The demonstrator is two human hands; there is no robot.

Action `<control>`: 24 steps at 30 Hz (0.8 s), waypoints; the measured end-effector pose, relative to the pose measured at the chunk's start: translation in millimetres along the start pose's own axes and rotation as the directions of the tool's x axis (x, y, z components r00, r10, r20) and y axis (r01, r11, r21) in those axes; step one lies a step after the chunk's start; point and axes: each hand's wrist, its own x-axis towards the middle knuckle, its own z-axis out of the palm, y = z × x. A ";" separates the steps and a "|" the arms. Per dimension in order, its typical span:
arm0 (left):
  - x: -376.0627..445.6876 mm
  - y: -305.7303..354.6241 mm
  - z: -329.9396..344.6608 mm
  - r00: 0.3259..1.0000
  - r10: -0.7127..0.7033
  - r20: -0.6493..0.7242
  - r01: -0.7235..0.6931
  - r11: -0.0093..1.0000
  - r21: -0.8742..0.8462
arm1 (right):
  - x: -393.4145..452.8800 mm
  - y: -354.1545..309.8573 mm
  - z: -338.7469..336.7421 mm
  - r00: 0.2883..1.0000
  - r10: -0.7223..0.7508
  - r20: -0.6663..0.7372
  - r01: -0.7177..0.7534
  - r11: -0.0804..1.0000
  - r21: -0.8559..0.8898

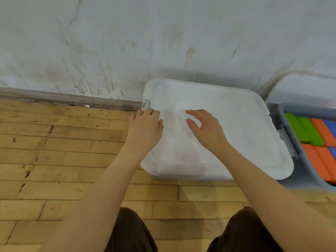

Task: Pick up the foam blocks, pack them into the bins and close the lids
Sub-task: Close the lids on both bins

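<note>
Here, against the scuffed wall (127, 42) on the wooden floor (54, 151): white lid (227, 128) seated flat over the nearer bin, long axis running left to right; second bin (291, 135) just beside it on the right, uncovered, packed with green, orange and blue foam blocks (316, 131); left hand (145, 128) at the lid's left edge, fingers curled over the rim just near of the grey latch (146, 103), whether truly gripping, cannot tell; right hand (205, 127) above the lid's middle, fingers loosely bent, holding nothing; latch lying just far of the left fingertips, so probably the left hand's to press; open bin nearer the right hand.
</note>
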 end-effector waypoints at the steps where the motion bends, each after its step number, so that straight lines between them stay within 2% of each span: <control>1: 2.5 11.4 -5.5 0.999 0.040 -0.005 -0.040 0.999 -0.025 | -5.4 3.4 -15.6 1.000 0.008 -0.030 -0.008 1.000 -0.009; 7: 22.0 97.6 -6.0 0.959 0.272 -0.084 -0.280 0.953 -0.117 | -31.2 71.4 -87.8 0.957 0.122 -0.264 -0.125 0.992 0.006; 10: 28.0 151.2 19.9 0.948 0.316 -0.031 -0.316 0.937 -0.151 | -40.7 128.6 -111.1 0.925 0.200 -0.323 -0.199 0.979 0.036; 12: 32.7 189.4 45.4 0.939 0.345 0.005 -0.339 0.926 -0.166 | -43.9 170.9 -125.6 0.918 0.239 -0.316 -0.237 0.971 0.046; 17: 51.4 269.3 115.7 0.937 0.346 0.046 -0.333 0.926 -0.178 | -32.9 276.6 -154.3 0.945 0.223 -0.240 -0.252 0.963 -0.094; 18: 56.0 281.7 127.5 0.942 0.334 0.047 -0.322 0.932 -0.166 | -28.2 293.5 -156.2 0.954 0.211 -0.214 -0.250 0.953 -0.174; 21: 72.8 312.9 159.8 0.963 0.253 0.093 -0.248 0.966 -0.070 | -8.5 330.3 -158.7 0.989 0.088 -0.115 -0.130 0.889 -0.439; 24: 83.5 332.4 186.6 0.968 0.168 0.189 -0.176 0.984 0.024 | 16.8 348.6 -153.5 0.999 0.033 0.014 -0.024 0.908 -0.419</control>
